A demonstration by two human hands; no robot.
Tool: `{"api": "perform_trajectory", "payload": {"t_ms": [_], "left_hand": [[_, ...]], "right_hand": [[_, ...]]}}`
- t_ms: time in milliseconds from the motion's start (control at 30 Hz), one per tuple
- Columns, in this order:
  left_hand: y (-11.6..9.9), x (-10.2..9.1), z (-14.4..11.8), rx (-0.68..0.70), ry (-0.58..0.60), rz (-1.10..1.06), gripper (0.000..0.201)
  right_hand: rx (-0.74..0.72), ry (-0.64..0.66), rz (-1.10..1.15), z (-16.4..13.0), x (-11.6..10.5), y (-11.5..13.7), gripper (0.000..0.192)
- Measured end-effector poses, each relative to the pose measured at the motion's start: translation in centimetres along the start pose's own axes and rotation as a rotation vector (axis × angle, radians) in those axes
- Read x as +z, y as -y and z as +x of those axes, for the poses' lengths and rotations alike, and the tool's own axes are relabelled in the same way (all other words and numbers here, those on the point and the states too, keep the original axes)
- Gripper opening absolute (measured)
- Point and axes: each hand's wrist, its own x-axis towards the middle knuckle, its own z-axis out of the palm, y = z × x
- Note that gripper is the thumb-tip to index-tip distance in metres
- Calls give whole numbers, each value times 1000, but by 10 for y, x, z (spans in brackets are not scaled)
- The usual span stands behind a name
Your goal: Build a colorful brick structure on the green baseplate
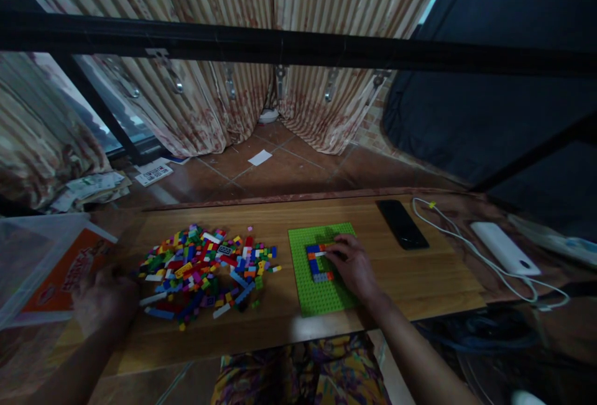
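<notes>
My right hand (352,265) is over the green baseplate (302,300), its thumb and fingertips pinched on a small white building brick (319,254). Around that spot, blue, orange and grey bricks (312,265) form part of a frame on the plate; my fingers hide its right side. At the far left, my left hand (105,299) rests low by the table edge, beside a heap of loose multicoloured bricks (200,262). Shadow and blur hide whether its fingers hold anything.
A clear plastic box (28,237) with an orange label stands left of the heap. Right of the baseplate lies a black phone (402,224). Beyond it are a white cable (461,240) and a white power bank (506,248). The wooden table (275,324) ends just before my lap.
</notes>
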Motion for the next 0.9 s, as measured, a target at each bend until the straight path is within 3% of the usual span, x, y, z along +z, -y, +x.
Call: {"api": "perform_trajectory", "payload": {"t_ms": [133,367,500,733,900], "left_hand": [[-1,-1,0,-39,42,67,60],[7,5,2,25,-17,80,58],[5,4,1,-9,15,69,60],[-8,-6,-3,-70,29,29,59],[-6,-4,-3,-69,22,40,58]], "right_hand": [[11,-14,29,0,1,-1,13],[47,-27,114,0,4,-2,14],[62,-36,158,0,5,-1,15],[29,-12,135,0,3,-1,14],[33,-1,91,5,5,1,15]]}}
